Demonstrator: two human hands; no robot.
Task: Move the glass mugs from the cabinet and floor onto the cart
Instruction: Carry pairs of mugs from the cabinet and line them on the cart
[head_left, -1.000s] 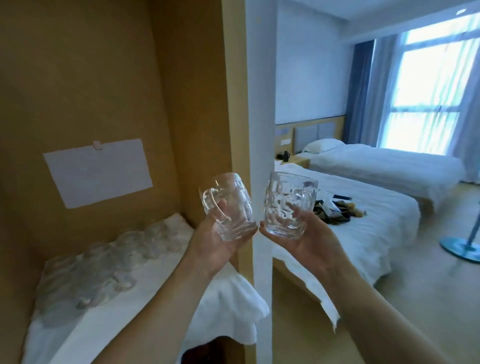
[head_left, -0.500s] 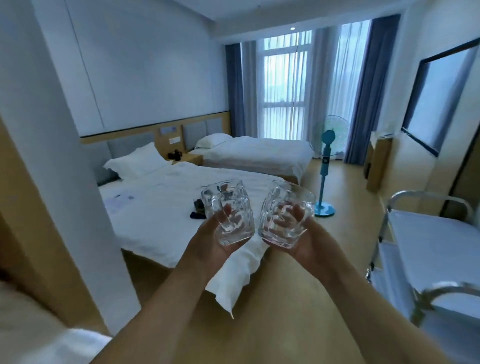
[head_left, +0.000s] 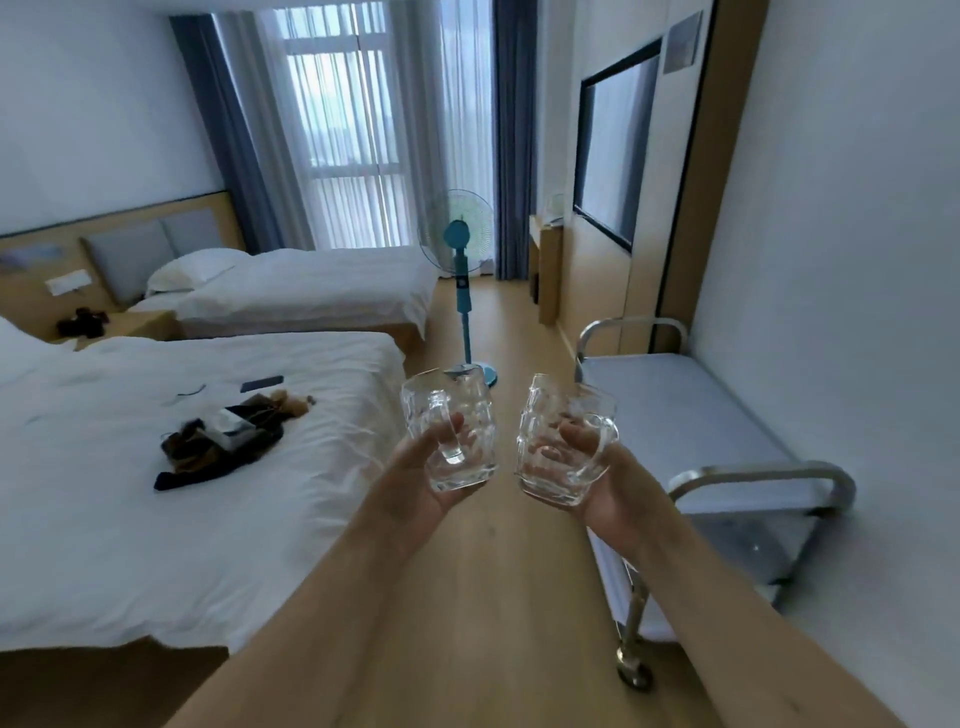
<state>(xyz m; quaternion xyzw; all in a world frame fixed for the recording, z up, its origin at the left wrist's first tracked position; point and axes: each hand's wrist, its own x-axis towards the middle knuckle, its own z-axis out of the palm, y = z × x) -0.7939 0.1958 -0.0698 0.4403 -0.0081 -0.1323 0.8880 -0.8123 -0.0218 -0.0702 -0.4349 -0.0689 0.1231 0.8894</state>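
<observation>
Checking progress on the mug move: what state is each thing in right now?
Left hand: grips left mug, upright, empty.
Right hand: grips right mug, tilted, empty.
Cart: top shelf bare, no mugs yet.
Fan: standing upright.

One view only, the head camera; nothing to compare it against, so no shared field to log. I read it as worn at standing head height, facing forward and tipped down along the wooden floor toward the blue fan (head_left: 464, 291); wide-angle, walls and curtains bow at the edges. Both forearms enter from the bottom edge, nearest the lens; left hand (head_left: 415, 478) and right hand (head_left: 608, 488) sit near frame centre, each with a glass mug, in front of the fan's base. Bed (head_left: 130, 467) lies left of the fan and nearer to me; cart (head_left: 691, 415) right of the fan, close by; window beyond the fan, well away.
</observation>
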